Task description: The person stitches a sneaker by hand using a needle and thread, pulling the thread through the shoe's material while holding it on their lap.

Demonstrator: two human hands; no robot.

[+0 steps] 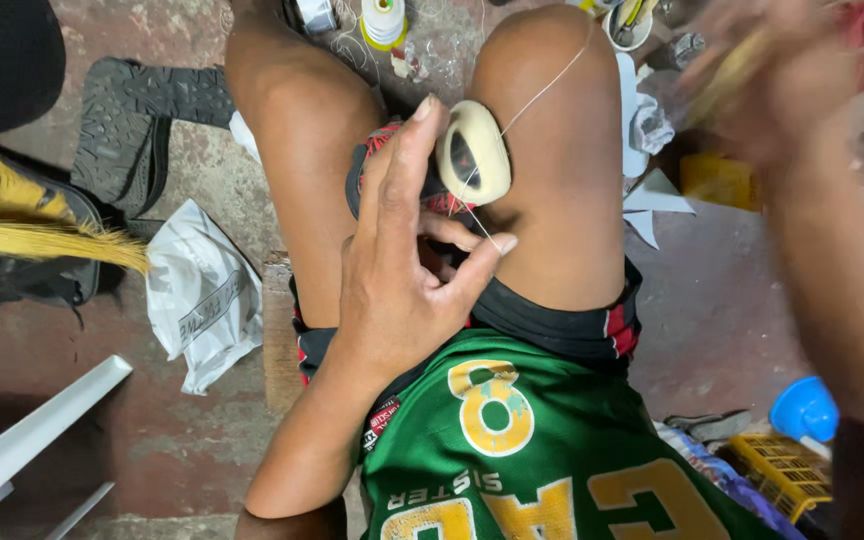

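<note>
- Thread (542,92) is running taut from the top right, over the knee, down to the left hand (402,270), so it's being pulled out and held under tension right now.
- Left hand is pinching that thread between thumb and a bent finger, with the index finger sticking straight up next to a cream-coloured oval spool thing (473,153) that's sitting between the knees.
- Right hand (782,80) is up in the top right corner and blurry; it looks closed around a bundle of yellowish fibres (727,70), but I honestly can't tell how tight.
- Progress-wise I'd guess it's somewhere in the middle: thread's out and tensioned, but I'm not seeing any finished wrap or knot on the bundle.
- Around the person on the concrete floor (202,180): a broom's yellow bristles (42,240), a white plastic bag (202,295), a thread cone (383,20) and a blue funnel (804,408).
</note>
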